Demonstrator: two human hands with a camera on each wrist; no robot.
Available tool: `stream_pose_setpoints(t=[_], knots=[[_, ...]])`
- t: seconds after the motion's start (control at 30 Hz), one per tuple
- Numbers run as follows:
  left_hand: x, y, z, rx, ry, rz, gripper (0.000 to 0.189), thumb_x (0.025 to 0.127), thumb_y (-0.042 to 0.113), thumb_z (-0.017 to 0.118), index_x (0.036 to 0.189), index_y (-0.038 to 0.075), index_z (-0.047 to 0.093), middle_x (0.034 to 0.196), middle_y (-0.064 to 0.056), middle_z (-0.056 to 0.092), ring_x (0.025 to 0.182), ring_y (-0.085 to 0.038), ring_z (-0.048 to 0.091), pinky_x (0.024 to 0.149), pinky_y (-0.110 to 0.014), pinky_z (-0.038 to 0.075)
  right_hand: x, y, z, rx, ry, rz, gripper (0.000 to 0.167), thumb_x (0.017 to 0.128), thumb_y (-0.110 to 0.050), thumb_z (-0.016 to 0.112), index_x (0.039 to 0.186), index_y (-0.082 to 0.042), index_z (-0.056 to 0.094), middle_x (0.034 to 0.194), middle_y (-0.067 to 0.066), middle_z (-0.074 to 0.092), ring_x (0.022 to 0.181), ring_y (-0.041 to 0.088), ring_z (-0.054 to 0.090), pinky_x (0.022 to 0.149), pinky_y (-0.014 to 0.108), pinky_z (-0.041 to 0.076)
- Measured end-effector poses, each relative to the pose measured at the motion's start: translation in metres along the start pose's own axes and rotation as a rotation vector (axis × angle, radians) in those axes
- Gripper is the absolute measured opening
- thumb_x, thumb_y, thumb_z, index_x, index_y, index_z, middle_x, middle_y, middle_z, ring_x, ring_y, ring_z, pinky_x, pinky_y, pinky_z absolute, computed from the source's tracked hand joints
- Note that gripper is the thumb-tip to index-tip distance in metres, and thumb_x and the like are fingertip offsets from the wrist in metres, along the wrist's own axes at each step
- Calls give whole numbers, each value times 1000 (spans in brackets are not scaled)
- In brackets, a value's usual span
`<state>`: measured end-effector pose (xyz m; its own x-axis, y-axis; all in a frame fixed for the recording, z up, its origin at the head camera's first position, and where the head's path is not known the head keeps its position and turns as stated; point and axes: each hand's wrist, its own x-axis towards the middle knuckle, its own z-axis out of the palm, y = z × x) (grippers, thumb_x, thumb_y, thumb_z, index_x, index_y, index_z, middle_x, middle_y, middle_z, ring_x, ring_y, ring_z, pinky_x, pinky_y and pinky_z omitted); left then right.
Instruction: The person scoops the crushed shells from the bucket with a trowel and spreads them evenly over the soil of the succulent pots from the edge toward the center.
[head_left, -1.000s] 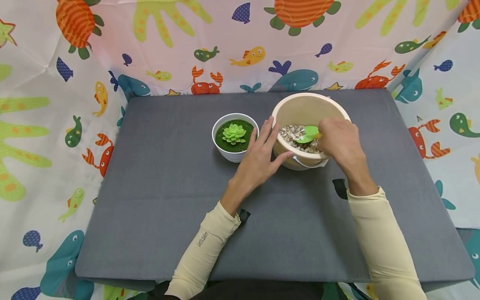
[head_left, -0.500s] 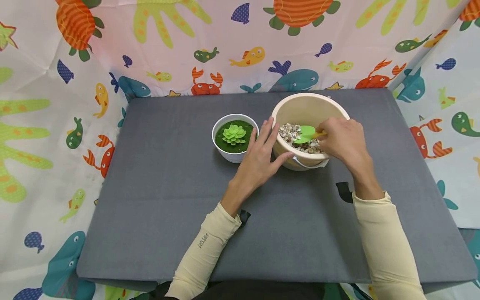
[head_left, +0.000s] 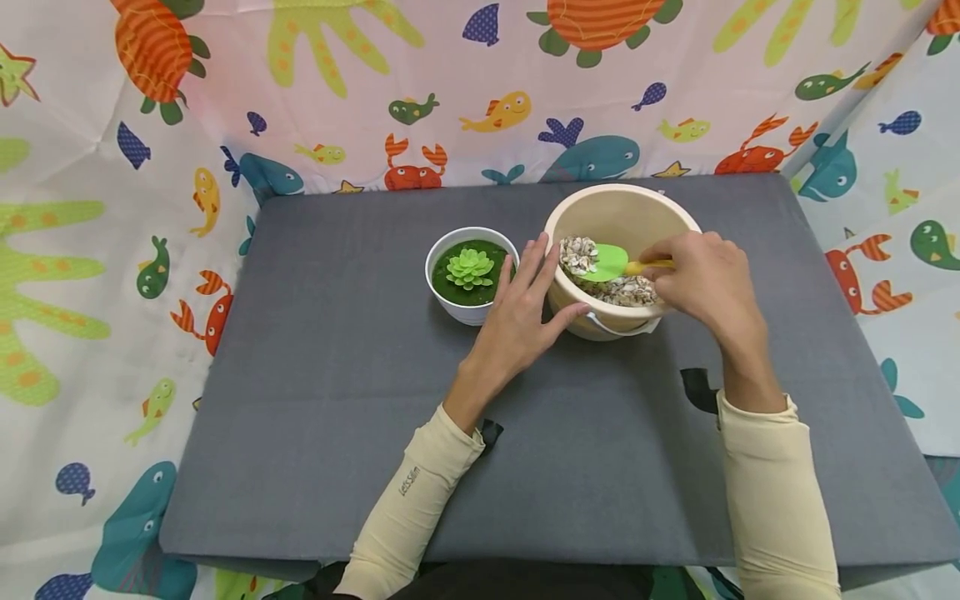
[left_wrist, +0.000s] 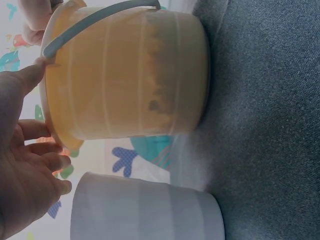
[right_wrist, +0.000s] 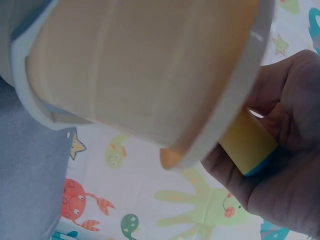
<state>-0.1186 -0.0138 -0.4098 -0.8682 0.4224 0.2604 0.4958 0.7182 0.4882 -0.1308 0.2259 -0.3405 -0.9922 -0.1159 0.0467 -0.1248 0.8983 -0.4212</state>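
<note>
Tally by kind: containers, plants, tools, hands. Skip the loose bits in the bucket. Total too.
Containers: 2 (cream bucket, white pot)
Plants: 1 (green rosette plant)
Tools: 1 (green-and-yellow scoop)
Hands: 2 (left hand, right hand)
Total: 6

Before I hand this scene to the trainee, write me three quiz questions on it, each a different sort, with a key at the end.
1. Multiple choice: What does the right hand hold?
a) a paintbrush
b) a toy shovel
c) a watering can

2. True or false: Both hands grip the same tool.

3. Short answer: On which side of the cream bucket, by the person's own left and right, does the white pot with the green plant stand?

Key:
1. b
2. False; the left hand touches the bucket's rim instead.
3. The left side.
</note>
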Motion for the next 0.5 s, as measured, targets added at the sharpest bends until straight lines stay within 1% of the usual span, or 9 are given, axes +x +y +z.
stream_pose_setpoints(t=[0.13, 0.27, 0.37, 0.5], knots=[[-1, 0, 1, 1, 1, -4, 85, 100, 54, 65, 164, 7, 34, 175, -13, 25, 163, -32, 25, 133, -56, 19, -5, 0, -8, 20, 9, 8, 25, 89, -7, 70, 111, 1, 81, 100, 26, 78, 83, 38, 61, 61, 38, 40], [0, 0, 2, -2, 4, -9, 85, 100, 55, 65, 164, 8, 34, 175, -13, 24, 164, -31, 23, 133, -56, 18, -9, -1, -17, 26, 35, 9, 24, 90, -7, 70, 111, 1, 81, 97, 26, 78, 77, 35, 61, 59, 37, 38], [1, 0, 1, -7, 1, -18, 86, 100, 55, 64, 164, 8, 33, 175, -12, 23, 164, -30, 21, 133, -56, 17, -13, -1, -22, 39, 49, 27, 24, 91, -7, 71, 112, 0, 80, 96, 25, 78, 74, 33, 59, 57, 36, 37], [1, 1, 1, -8, -12, -29, 86, 99, 56, 65, 164, 9, 33, 175, -12, 23, 164, -30, 21, 133, -57, 16, -19, 0, -27, 66, 66, 59, 24, 92, -8, 72, 113, 1, 80, 98, 27, 77, 75, 32, 58, 55, 33, 36]])
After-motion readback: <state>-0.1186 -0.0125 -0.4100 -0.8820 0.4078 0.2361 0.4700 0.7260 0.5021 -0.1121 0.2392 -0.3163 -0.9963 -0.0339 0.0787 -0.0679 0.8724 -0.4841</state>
